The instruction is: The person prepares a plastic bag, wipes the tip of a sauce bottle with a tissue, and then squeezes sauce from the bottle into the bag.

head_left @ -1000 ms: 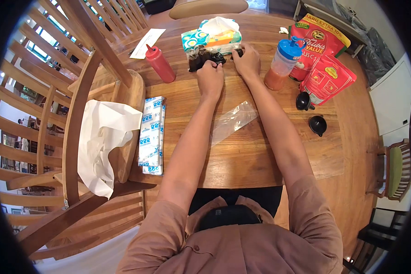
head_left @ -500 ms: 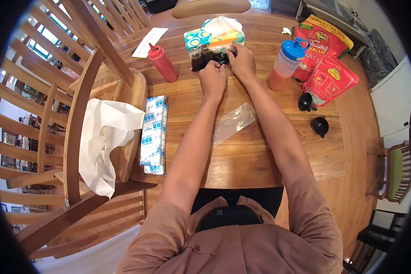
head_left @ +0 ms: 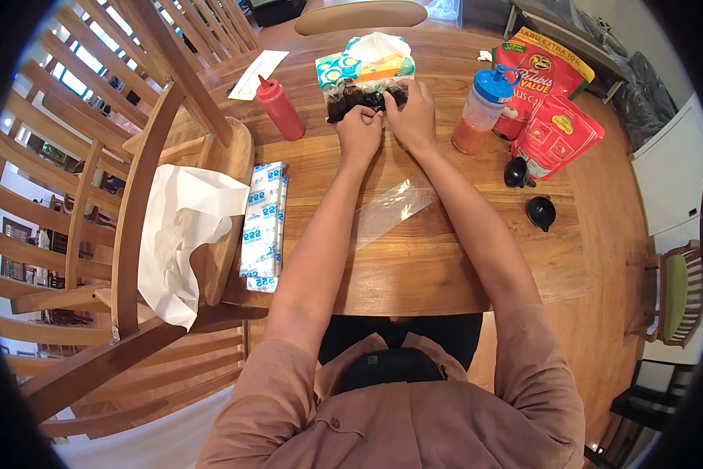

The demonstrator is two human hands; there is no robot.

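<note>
A crumpled piece of shiny black plastic [head_left: 350, 99], maybe a bag, lies at the front of the tissue pack [head_left: 341, 70]. My left hand [head_left: 360, 134] has its fingers curled closed on the near edge of the plastic. Just to its right, my right hand [head_left: 411, 119] pinches the plastic's right end, thumb toward the left hand. The fingertips are partly hidden by the plastic and the hands. Under my forearms a clear plastic sheet [head_left: 394, 211] lies flat on the wooden table [head_left: 414, 273].
Left of my hands stand a red squeeze bottle [head_left: 281, 111] and a blue-white wrapped packet [head_left: 264, 227]. To the right are a blue-capped bottle [head_left: 479, 113], red pouches [head_left: 556, 134] and two small black funnels [head_left: 540, 213]. White paper [head_left: 175, 242] lies on a chair.
My right hand's fingers have straightened slightly over the black plastic. Both hands stay in nearly the same place, and the whole view has shifted a little.
</note>
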